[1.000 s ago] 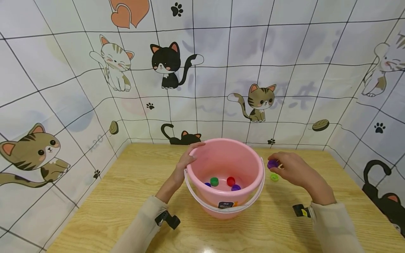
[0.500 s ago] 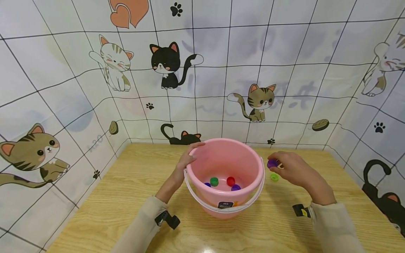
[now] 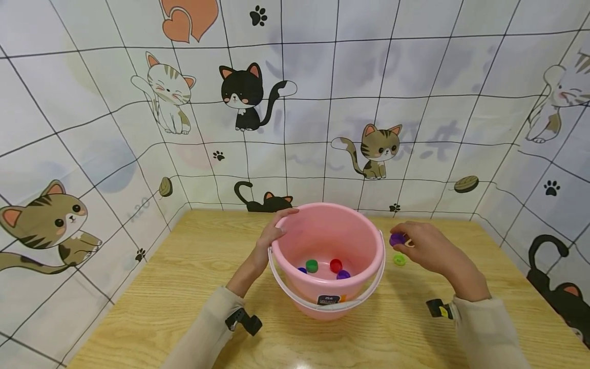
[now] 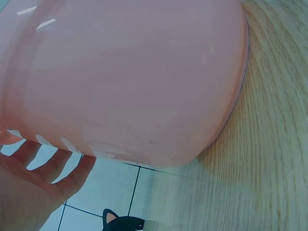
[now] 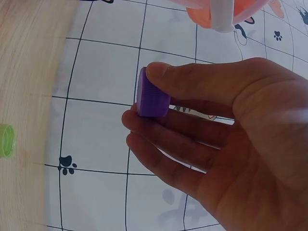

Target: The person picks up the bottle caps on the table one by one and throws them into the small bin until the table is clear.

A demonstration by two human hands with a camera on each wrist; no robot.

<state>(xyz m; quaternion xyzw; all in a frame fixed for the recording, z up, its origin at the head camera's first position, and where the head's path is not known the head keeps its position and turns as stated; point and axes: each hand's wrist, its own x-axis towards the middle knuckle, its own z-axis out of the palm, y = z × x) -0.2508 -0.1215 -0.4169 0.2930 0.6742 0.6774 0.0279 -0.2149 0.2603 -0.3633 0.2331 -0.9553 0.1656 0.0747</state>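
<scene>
A pink bucket (image 3: 329,223) stands on the wooden table in the head view, its white handle (image 3: 324,307) hanging at the front. My left hand (image 3: 266,240) grips the bucket's left rim, thumb over the edge and fingers along the outer wall. To the right of the bucket, my right hand (image 3: 430,253) pinches a ridged purple bottle cap (image 5: 154,94) between thumb and fingertips, above the table. Below it a lime-green cap (image 3: 399,260) lies on the wood. Inside the bucket are a green cap (image 3: 312,265), a red cap (image 3: 336,265), a purple cap (image 3: 343,274) and a partly hidden blue cap (image 3: 301,269).
Behind the table (image 3: 193,287) and along both sides hangs a white gridded covering (image 3: 304,66) printed with cats and paw marks. A dark label (image 3: 329,299) is on the bucket's front. Bare wood extends to the left of the bucket.
</scene>
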